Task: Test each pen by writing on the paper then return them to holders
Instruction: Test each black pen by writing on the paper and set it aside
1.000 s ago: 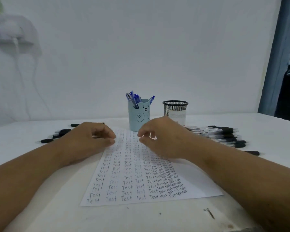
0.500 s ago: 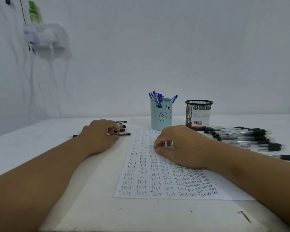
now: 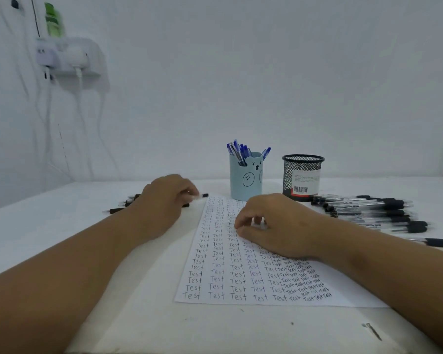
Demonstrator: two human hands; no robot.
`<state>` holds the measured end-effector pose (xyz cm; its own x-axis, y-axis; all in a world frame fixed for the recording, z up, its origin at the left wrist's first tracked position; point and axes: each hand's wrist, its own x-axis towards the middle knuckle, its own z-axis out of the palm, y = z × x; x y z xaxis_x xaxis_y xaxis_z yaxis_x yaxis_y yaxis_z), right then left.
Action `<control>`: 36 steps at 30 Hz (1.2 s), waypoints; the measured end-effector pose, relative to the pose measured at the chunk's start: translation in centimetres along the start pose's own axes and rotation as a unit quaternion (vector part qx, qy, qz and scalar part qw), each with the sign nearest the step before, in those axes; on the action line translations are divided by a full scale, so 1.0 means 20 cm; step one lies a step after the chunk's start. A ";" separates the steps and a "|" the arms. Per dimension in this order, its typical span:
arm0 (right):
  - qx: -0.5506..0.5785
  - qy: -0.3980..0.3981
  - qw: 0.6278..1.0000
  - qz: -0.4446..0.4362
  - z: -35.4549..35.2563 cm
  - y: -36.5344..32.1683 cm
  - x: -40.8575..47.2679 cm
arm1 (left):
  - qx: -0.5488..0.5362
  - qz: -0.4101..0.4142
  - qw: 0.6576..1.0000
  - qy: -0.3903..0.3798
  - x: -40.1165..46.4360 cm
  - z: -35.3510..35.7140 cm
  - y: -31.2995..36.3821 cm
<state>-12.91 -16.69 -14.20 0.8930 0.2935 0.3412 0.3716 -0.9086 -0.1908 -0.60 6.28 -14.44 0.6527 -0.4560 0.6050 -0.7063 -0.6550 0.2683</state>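
A sheet of paper [image 3: 241, 264] lies flat on the white surface [image 3: 143, 315], filled with columns of the handwritten word "Test". Just beyond the paper's far edge stands a light blue holder [image 3: 246, 178] with a bear face, holding a bunch of blue pens [image 3: 241, 152] upright. Right of that holder, close beside it, stands a black mesh holder [image 3: 302, 176] with a barcode label; nothing shows above its rim. The left hand [image 3: 166, 203] rests to the left of the paper's far corner, fingers curled down over a small group of black pens [image 3: 128, 203], and appears to pinch one black-capped pen [image 3: 202, 195] whose end sticks out toward the blue holder; the motion blur there makes the grip hard to confirm. The right hand [image 3: 279, 226] rests on the upper part of the paper, fingers loosely bent with the thumb near the fingertips, and no pen can be made out in it. To the right of the paper, near the mesh holder, a larger pile of black pens [image 3: 374, 210] lies spread on the surface.
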 end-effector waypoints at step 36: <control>-0.004 0.128 0.992 -0.009 0.00 -0.02 0.01 | -0.835 -0.184 0.518 -0.029 -0.03 -0.09 0.28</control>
<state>-12.90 -16.18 -14.08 0.7926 0.2256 0.5664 0.3834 -0.9068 -0.1752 -5.42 3.98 -11.97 0.8003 -0.5337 0.2731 0.2473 0.7088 0.6606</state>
